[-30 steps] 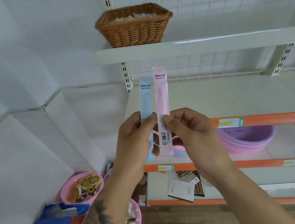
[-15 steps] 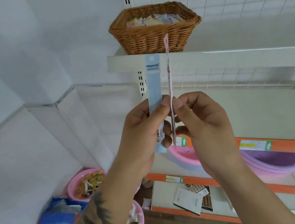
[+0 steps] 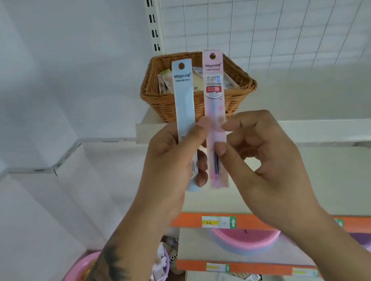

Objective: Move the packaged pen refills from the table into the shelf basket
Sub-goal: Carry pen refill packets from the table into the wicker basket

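Observation:
Two long refill packets stand upright in front of the wicker basket on the white upper shelf. My left hand grips the pale blue packet, its thumb across the front. My right hand pinches the pink packet between thumb and forefinger; its printed face with a red label is turned to me. The two packets are side by side, nearly touching. Several similar packets lie inside the basket.
A slotted upright and wire grid back panel rise behind the basket. Lower shelves with orange edges hold pink and purple basins. More pink basins with small goods sit at the lower left.
My view tilted upward and both hands rose toward the basket. The pink packet turned from edge-on to face me. The blue packet stayed in my left hand.

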Demonstrator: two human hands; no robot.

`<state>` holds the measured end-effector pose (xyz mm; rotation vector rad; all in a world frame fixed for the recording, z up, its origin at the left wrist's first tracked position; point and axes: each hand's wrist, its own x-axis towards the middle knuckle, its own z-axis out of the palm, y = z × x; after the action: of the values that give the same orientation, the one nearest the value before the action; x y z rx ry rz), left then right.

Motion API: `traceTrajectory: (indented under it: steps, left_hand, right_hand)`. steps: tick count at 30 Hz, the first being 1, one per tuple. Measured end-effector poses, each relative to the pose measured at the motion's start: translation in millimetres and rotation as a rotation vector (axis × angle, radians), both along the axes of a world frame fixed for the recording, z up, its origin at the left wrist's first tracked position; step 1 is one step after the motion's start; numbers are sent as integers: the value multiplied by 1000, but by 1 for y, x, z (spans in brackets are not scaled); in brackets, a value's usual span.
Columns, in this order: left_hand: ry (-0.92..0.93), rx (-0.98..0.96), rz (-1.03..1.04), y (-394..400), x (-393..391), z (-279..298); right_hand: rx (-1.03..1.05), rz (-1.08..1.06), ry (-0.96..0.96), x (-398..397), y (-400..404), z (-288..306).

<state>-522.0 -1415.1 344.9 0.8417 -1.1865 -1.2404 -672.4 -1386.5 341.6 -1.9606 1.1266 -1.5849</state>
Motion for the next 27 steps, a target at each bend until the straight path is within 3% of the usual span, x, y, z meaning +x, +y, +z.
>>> traceTrajectory:
  steps: [5,11,18,23,27]
  left_hand:
    - [79,1,18,-17,13,26]
    - [96,-27,38,-19,19,27]
    - [59,-16,101,-21,22,25]
    - [133,37,172,-17,20,24]
    - [168,17,170,-17,23,28]
  right_hand:
    - [-64,-195,6,-5,-44,71]
    - [202,-315,271,-2,-120,108]
    - [426,-455,655,16,-141,109]
    - [175,-549,552,13,-116,102]
    - [-203,-423,348,18,-74,80]
